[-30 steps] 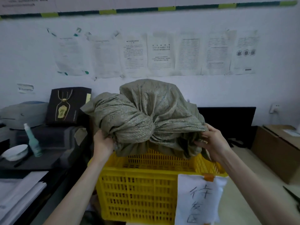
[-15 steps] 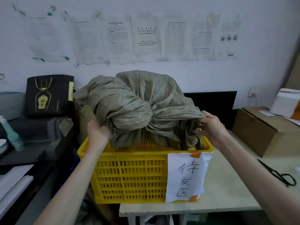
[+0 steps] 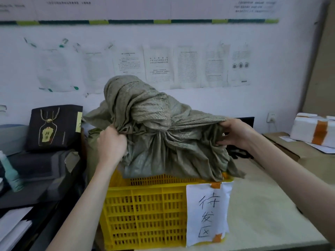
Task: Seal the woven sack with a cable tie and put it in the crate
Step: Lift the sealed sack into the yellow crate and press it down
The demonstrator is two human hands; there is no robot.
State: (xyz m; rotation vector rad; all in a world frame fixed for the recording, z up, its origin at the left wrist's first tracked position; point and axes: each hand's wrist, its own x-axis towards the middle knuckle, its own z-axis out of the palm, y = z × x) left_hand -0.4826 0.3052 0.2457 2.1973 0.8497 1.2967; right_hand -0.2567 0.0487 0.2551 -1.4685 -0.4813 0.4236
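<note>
Two bare hands are on the job. The left hand (image 3: 112, 142) is clenched tight on a bunch of cloth at the left side of the one olive-green woven sack (image 3: 163, 134), knuckles toward us. The right hand (image 3: 233, 133) pinches the sack's right edge, fingers curled round a stretched fold, thumb underneath. The sack sits squarely between the two hands, its cloth pulled taut from one grip to the other, with a gathered, cinched neck near the middle and a loose crumpled top rising toward the far wall. Whether a tie circles that neck, I cannot tell.

Below it is one yellow perforated plastic crate (image 3: 145, 214); the sack's bottom rests at the crate's open top and bulges well above the rim, a flap draping over the right near corner. One white paper sign with handwritten characters (image 3: 207, 214) is taped with orange strips to the crate's near wall, on the right.

The crate stands on a pale table (image 3: 262, 205). Far right: one brown cardboard box (image 3: 297, 151) carrying one white foam block banded with orange tape (image 3: 313, 131). Left: one black gift bag with a gold bottle print (image 3: 54, 127) and one pale green bottle (image 3: 10, 173). A row of printed sheets (image 3: 159, 67) hangs on the far wall.
</note>
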